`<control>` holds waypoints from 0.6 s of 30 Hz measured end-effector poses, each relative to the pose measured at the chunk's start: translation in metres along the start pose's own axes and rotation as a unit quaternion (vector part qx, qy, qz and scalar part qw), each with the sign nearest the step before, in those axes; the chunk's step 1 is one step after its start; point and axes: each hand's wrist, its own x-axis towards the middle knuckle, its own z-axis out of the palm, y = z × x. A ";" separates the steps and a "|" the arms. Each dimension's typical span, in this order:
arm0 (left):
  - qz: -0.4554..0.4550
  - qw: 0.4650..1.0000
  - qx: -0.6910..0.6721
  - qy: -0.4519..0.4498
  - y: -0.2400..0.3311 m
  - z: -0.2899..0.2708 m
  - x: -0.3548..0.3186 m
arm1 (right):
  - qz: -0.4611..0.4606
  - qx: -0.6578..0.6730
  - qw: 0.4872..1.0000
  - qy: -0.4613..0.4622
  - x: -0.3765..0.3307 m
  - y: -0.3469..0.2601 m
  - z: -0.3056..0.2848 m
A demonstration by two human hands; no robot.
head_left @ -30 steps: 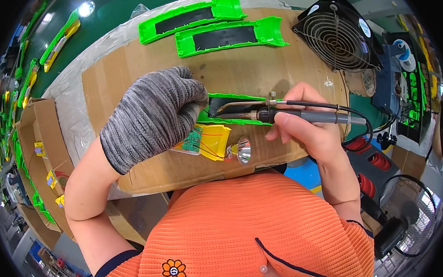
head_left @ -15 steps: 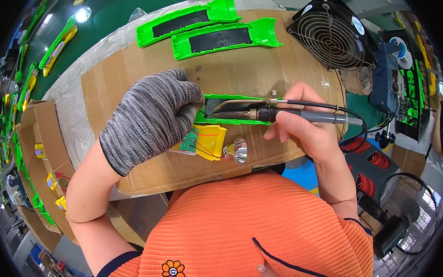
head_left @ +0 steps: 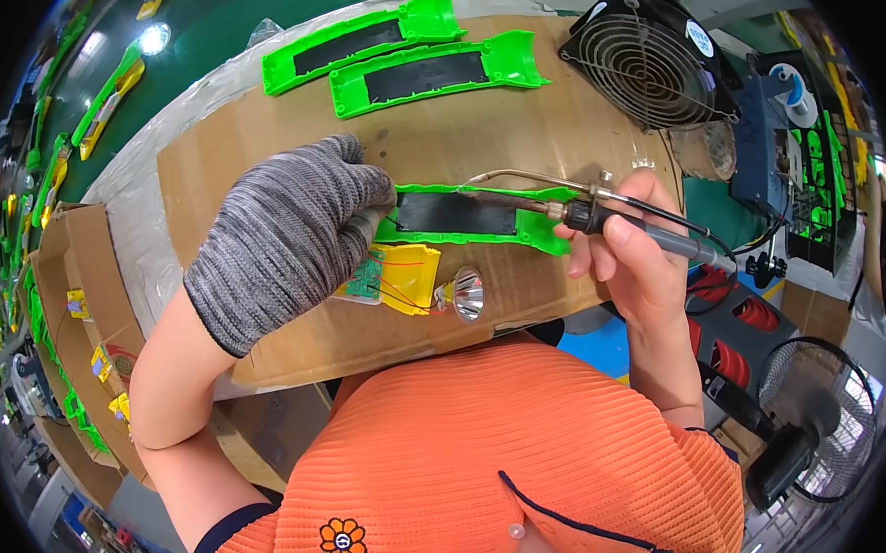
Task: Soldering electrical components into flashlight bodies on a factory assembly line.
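Note:
A green plastic casing half (head_left: 541, 233) with a black inset panel lies across the cardboard in front of me. My left hand (head_left: 286, 240), in a grey striped knit glove, is closed at the casing's left end; its fingertips are partly hidden. In my bare right hand (head_left: 647, 251) is a soldering iron (head_left: 651, 231) with a thin curved metal feed tube along it. The iron's dark tip hangs over the panel, pointing left; contact cannot be judged. Just below the casing sit a yellow plastic piece (head_left: 408, 276) with red wires, a green circuit board (head_left: 363, 279) and a round reflector lamp (head_left: 467, 293).
Two more green casing halves (head_left: 437, 71) lie at the far side. A black fan with a wire guard (head_left: 643, 71) stands at the far right, beside a solder spool (head_left: 796, 98). At left is an open carton (head_left: 91, 245). Another fan (head_left: 816, 422) stands low on the right.
My right hand has drawn the soldering iron back to the right, away from my left fingers, uncovering more of the black panel. My left hand stays at the casing's left end.

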 end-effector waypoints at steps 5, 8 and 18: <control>0.020 0.999 0.045 -0.017 0.002 -0.008 -0.002 | -0.020 0.050 0.999 0.000 -0.005 0.005 -0.008; 0.058 0.993 0.105 -0.011 0.011 -0.013 0.004 | -0.064 0.058 0.996 0.022 -0.008 0.005 -0.012; 0.264 0.953 0.132 -0.070 0.034 0.014 0.039 | -0.097 0.097 0.987 0.086 -0.019 0.007 -0.023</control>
